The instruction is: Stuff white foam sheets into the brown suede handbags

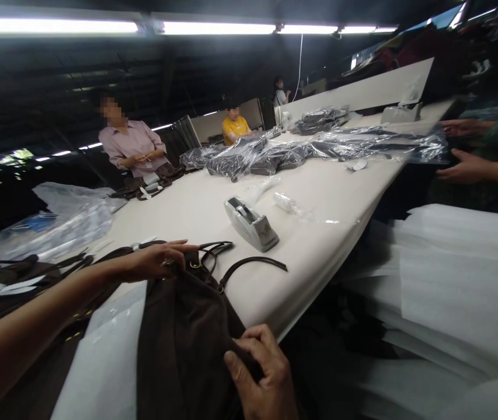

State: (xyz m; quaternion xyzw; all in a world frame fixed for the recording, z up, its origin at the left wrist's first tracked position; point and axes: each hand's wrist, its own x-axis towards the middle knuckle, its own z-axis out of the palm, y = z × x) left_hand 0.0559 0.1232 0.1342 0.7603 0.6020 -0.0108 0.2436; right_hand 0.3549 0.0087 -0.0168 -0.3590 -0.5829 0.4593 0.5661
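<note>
A dark brown fabric bag (pixel 183 344) with thin straps and a gold-coloured ring lies at the near side of the table. My left hand (pixel 163 261) is closed on its upper edge, close to the ring. Lower down, my right hand (pixel 264 370) pinches the bag's right edge between thumb and fingers. Under the bag, on its left, a white sheet (pixel 104 350) shows. A grey tape dispenser (pixel 251 224) stands on the table just beyond the straps.
Plastic-wrapped dark items (pixel 249 154) lie across the white table (pixel 187 210). More brown bags and clear plastic (pixel 73 221) are at left. White sheets (pixel 463 280) are stacked at right. A person's hands (pixel 467 166) reach in at right; other people stand beyond the table.
</note>
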